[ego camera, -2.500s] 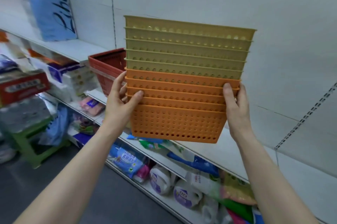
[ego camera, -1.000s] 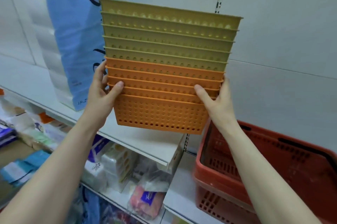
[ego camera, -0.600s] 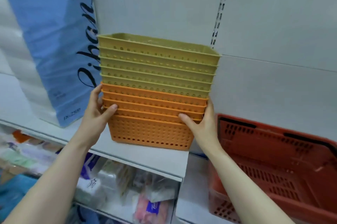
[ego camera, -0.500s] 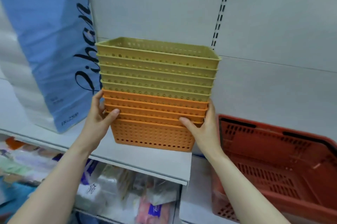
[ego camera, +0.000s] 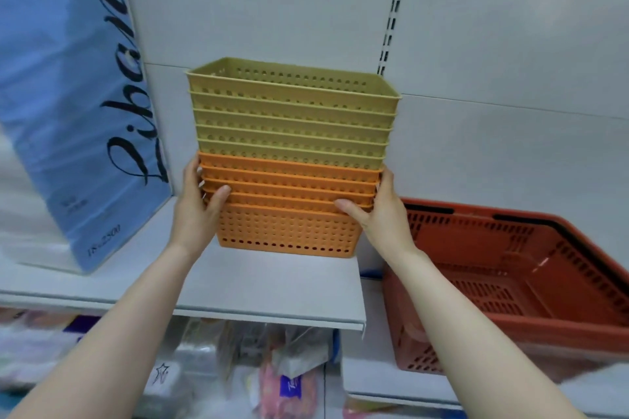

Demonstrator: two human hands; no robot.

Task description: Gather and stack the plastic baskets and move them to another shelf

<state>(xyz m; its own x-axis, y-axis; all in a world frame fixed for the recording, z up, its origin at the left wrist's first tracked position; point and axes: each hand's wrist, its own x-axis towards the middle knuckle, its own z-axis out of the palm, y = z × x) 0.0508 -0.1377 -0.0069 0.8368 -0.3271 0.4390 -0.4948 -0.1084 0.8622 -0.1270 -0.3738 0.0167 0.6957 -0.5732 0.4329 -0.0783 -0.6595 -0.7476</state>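
A nested stack of plastic baskets, several olive-yellow ones on top of several orange ones, stands upright at the back of a white shelf, its base at the shelf surface. My left hand grips the stack's left side at the orange rims. My right hand grips the right side at the same height, thumb across the front.
A large blue and white pack with black lettering stands on the shelf just left of the stack. A red shopping basket sits on a lower shelf to the right. Packaged goods fill the shelf below. A white back panel rises behind.
The stack has come down from mid-air to the shelf surface and moved back towards the wall. Both hands have kept their grip on its sides throughout.
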